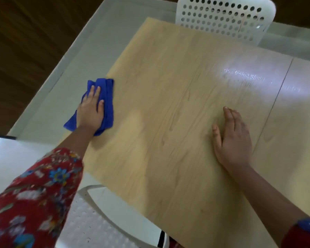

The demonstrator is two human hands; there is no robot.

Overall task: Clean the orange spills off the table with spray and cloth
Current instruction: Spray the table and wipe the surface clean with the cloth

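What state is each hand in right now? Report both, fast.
Left hand: open, straight fingers pressing the blue cloth on the table.
Right hand: open, flat on the table, holding nothing.

Tabletop (168, 131) ctr open, perforated chair (225, 17) at far edge

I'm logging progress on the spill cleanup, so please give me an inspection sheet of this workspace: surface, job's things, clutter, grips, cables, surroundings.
Surface: light wood-look table; no orange spill seen; wet-looking sheen at the far right.
Job's things: blue cloth at the table's left edge, partly overhanging it; spray bottle not in view.
Clutter: nothing seen.
Grips: left hand presses flat on the cloth; right hand rests flat on the bare table.
Cables: nothing seen.
Surroundings: white perforated chair at the far side, another white chair at the near side; pale floor.
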